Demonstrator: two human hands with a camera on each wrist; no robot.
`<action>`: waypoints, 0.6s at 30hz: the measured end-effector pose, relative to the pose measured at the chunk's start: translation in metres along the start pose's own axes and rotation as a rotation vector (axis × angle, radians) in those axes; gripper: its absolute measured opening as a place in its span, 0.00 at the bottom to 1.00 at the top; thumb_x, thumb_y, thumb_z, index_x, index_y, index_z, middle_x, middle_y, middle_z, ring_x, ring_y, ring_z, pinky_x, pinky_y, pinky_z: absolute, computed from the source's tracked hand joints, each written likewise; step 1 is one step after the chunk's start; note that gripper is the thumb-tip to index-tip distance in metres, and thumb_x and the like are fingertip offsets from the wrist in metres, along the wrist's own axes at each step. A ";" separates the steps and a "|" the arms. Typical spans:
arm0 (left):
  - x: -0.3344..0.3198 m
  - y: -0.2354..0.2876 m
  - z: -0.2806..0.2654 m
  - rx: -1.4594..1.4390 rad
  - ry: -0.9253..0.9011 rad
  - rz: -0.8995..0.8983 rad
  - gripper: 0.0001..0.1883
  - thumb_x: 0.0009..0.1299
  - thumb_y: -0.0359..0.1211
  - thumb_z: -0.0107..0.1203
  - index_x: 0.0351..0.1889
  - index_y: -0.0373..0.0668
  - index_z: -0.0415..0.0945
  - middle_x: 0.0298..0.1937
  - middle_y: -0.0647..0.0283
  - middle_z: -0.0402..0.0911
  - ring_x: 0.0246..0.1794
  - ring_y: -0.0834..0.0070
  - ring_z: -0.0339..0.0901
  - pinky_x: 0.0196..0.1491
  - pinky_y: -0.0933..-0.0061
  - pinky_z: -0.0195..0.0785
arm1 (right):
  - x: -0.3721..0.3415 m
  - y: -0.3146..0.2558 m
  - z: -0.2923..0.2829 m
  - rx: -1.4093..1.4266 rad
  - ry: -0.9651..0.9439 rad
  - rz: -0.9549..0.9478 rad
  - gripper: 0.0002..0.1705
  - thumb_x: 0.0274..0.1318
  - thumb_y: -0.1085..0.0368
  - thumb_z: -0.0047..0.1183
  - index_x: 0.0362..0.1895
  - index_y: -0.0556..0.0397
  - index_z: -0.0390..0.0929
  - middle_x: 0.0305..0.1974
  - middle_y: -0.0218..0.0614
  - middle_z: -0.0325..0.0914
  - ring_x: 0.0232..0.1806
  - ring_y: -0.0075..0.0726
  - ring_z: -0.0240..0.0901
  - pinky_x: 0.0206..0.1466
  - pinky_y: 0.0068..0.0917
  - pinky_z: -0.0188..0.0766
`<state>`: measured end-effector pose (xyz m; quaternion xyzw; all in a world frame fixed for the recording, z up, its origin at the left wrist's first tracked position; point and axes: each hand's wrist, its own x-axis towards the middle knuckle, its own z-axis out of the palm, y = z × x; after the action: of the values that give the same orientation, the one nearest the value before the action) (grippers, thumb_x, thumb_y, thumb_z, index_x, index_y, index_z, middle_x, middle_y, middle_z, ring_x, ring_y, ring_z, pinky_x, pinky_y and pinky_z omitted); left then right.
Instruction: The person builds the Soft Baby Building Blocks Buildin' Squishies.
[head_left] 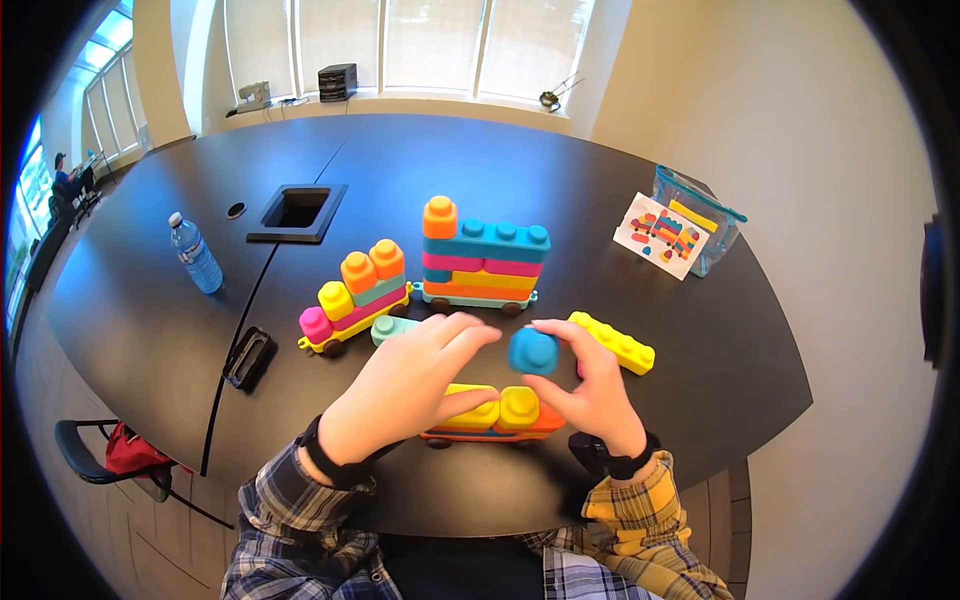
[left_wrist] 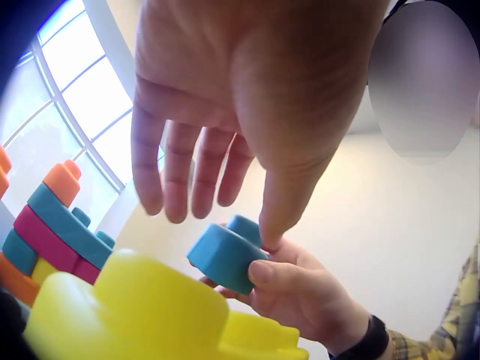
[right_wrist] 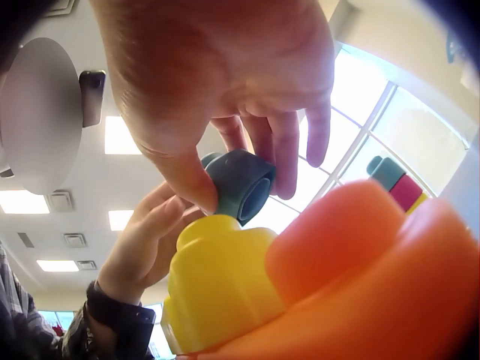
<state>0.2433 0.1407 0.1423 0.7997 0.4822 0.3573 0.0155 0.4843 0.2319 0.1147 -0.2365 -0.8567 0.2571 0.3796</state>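
Observation:
My right hand (head_left: 592, 385) pinches a small blue one-stud toy block (head_left: 533, 351) between thumb and fingers. Its hollow underside shows in the right wrist view. To the left, my left hand (head_left: 400, 380) reaches toward the block with fingers extended and relaxed; its thumb tip overlaps the block's edge in the left wrist view. Below both hands sits a toy wagon with yellow blocks (head_left: 519, 408) and an orange block (head_left: 548, 420) on it, partly hidden by the hands. Close beside the left fingers lies a pale teal block (head_left: 390, 330).
Behind the hands stand a tall block-stacked wagon (head_left: 485, 265) and a yellow-based wagon (head_left: 355, 320). A long yellow block (head_left: 618, 345) lies right. Farther out are a picture card (head_left: 662, 236), a clear bag (head_left: 715, 235), a water bottle (head_left: 196, 255) and a black case (head_left: 250, 358).

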 end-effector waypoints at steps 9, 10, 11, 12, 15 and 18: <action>-0.061 -0.005 0.013 -0.069 -0.178 -0.244 0.30 0.65 0.39 0.73 0.64 0.43 0.77 0.58 0.56 0.82 0.58 0.53 0.80 0.60 0.58 0.76 | -0.061 0.034 -0.013 0.345 -0.011 0.203 0.33 0.56 0.68 0.74 0.66 0.54 0.76 0.57 0.39 0.83 0.61 0.37 0.81 0.70 0.37 0.72; -0.063 -0.008 0.016 -0.083 -0.139 -0.234 0.27 0.67 0.38 0.72 0.62 0.43 0.77 0.57 0.56 0.82 0.57 0.53 0.81 0.58 0.58 0.77 | -0.064 0.035 -0.012 0.322 -0.034 0.206 0.33 0.56 0.68 0.74 0.66 0.54 0.76 0.57 0.39 0.83 0.61 0.38 0.81 0.70 0.37 0.72; -0.065 -0.009 0.017 -0.096 -0.101 -0.224 0.25 0.68 0.37 0.71 0.60 0.43 0.77 0.55 0.57 0.82 0.55 0.53 0.82 0.56 0.58 0.78 | -0.065 0.036 -0.012 0.299 -0.057 0.208 0.33 0.56 0.68 0.73 0.66 0.54 0.76 0.57 0.40 0.83 0.61 0.39 0.81 0.69 0.37 0.73; -0.065 -0.008 0.017 -0.095 -0.101 -0.224 0.25 0.68 0.37 0.71 0.60 0.43 0.77 0.55 0.57 0.82 0.55 0.53 0.82 0.56 0.58 0.78 | -0.065 0.036 -0.012 0.284 -0.061 0.204 0.32 0.56 0.67 0.74 0.65 0.55 0.77 0.57 0.40 0.84 0.60 0.39 0.81 0.68 0.37 0.73; -0.064 -0.007 0.017 -0.111 -0.073 -0.232 0.24 0.67 0.35 0.71 0.59 0.42 0.77 0.54 0.57 0.82 0.54 0.52 0.82 0.56 0.58 0.78 | -0.062 0.033 -0.013 0.212 -0.088 0.155 0.32 0.55 0.67 0.74 0.64 0.55 0.78 0.57 0.40 0.84 0.60 0.40 0.81 0.68 0.37 0.73; -0.062 -0.006 0.017 -0.149 -0.072 -0.269 0.25 0.64 0.30 0.72 0.59 0.41 0.78 0.54 0.54 0.83 0.54 0.50 0.82 0.57 0.58 0.78 | -0.059 0.033 -0.012 0.208 -0.108 0.147 0.32 0.56 0.67 0.74 0.64 0.56 0.78 0.57 0.41 0.84 0.59 0.41 0.82 0.68 0.37 0.73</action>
<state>0.2310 0.1011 0.0930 0.7368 0.5563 0.3580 0.1399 0.5359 0.2244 0.0702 -0.2440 -0.8249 0.3839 0.3357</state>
